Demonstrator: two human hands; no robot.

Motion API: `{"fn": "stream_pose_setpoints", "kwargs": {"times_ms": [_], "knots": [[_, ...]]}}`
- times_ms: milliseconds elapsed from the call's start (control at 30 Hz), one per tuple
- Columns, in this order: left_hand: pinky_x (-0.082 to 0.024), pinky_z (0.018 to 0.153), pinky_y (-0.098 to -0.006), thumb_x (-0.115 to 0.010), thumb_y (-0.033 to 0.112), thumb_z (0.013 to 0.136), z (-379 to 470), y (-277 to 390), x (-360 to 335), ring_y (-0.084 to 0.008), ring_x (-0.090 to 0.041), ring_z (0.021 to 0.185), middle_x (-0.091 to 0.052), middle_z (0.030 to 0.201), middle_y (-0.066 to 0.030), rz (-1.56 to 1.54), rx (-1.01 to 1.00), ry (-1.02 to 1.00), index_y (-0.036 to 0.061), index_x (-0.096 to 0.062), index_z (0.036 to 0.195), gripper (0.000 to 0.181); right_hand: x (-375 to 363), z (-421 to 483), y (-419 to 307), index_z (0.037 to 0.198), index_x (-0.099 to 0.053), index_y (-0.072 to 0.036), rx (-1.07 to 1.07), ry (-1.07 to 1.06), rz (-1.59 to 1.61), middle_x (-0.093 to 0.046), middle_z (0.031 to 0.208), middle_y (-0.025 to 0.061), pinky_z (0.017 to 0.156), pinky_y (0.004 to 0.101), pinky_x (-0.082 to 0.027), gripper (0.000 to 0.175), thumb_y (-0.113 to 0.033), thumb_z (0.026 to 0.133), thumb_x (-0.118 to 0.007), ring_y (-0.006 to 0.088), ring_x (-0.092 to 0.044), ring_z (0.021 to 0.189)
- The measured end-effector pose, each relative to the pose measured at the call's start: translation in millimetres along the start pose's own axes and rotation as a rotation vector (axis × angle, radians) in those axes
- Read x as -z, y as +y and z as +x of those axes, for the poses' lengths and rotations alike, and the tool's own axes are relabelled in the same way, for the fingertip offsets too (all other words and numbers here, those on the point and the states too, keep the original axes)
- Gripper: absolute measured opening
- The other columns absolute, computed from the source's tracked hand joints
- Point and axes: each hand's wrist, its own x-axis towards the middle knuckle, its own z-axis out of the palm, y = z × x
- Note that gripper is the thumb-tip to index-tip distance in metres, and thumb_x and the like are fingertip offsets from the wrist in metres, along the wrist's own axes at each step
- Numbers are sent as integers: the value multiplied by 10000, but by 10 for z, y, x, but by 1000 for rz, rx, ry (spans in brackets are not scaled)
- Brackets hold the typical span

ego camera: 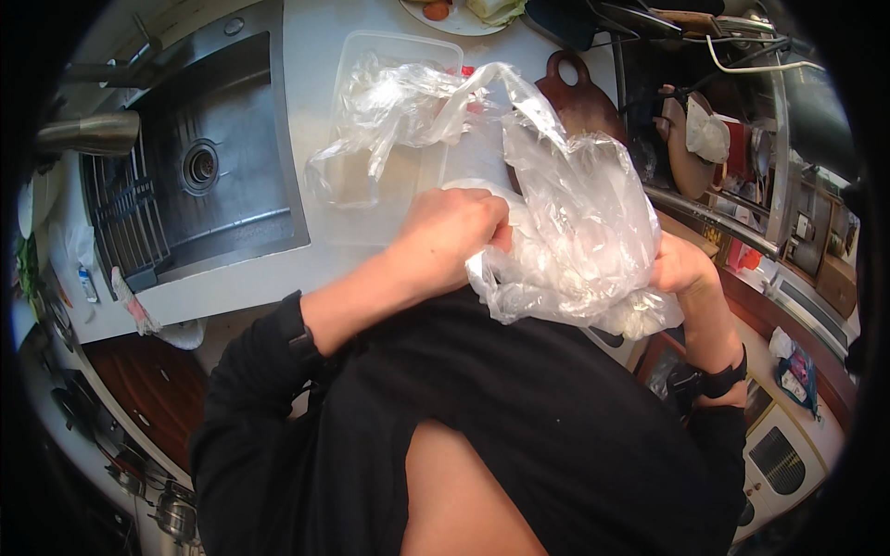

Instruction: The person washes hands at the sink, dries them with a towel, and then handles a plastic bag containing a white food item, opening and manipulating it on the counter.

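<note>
A crumpled clear plastic bag (577, 222) hangs between my two hands, just in front of my body at the counter's edge. My left hand (462, 222) has its fingers curled around the bag's left side. At the right side, my right hand (678, 264) grips the bag, its fingertips partly hidden behind the plastic. Something whitish shows through the lower part of the bag, too blurred to identify. Beyond my left hand, another crumpled clear plastic bag (410, 104) lies on a translucent plastic container (341, 222).
To the left is a stainless steel sink (243, 174) with a drying rack (128, 215). A round brown wooden board (580, 97) lies behind the bag. A plate (459, 24) with vegetables stands at the back. Cluttered shelving (772, 229) lines the right side.
</note>
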Motion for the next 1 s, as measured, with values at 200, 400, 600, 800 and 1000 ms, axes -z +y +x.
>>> {"fn": "stream_pose_setpoints", "kwargs": {"times_ms": [200, 400, 600, 800, 1000], "knots": [[-487, 640, -394, -638, 162, 760, -23, 22, -29, -316, -641, 701, -641, 756, -134, -75, 2, 91, 31, -623, 741, 133, -36, -23, -53, 1236, -623, 7, -27, 51, 40, -676, 1156, 82, 943, 340, -483, 411, -79, 845, -715, 178, -610, 1065], [-493, 674, -384, -656, 146, 757, -84, -14, -58, -291, -634, 732, -647, 922, -117, 36, -53, 106, 42, -653, 873, 156, -113, -59, 25, 1233, -627, 15, -53, 116, 191, -677, 1143, 86, 928, 337, -491, 387, -79, 864, -691, 184, -624, 1040], [-469, 893, -407, -707, 95, 716, -210, 21, 43, -284, -575, 1051, -551, 1228, -74, 7, -314, -85, 161, -703, 1076, 366, -141, -47, 179, 1236, -624, 20, -33, 93, 200, -673, 1148, 90, 923, 338, -493, 368, -71, 881, -662, 178, -623, 1041], [-353, 1075, -489, -709, 248, 743, -283, 83, 74, -323, -407, 1324, -482, 1396, -109, 190, -414, -130, 126, -727, 1062, 342, -219, -89, 189, 1203, -646, 16, 7, 81, 251, -682, 1114, 78, 924, 326, -496, 327, -65, 886, -654, 171, -625, 1035], [-309, 1108, -524, -715, 232, 708, -267, 32, 13, -370, -360, 1362, -442, 1433, -155, 229, -404, -89, 66, -713, 1014, 348, -251, -63, 210, 1159, -667, 26, -64, 151, 279, -690, 1079, 63, 913, 319, -495, 287, -100, 901, -666, 150, -628, 1011]]}}
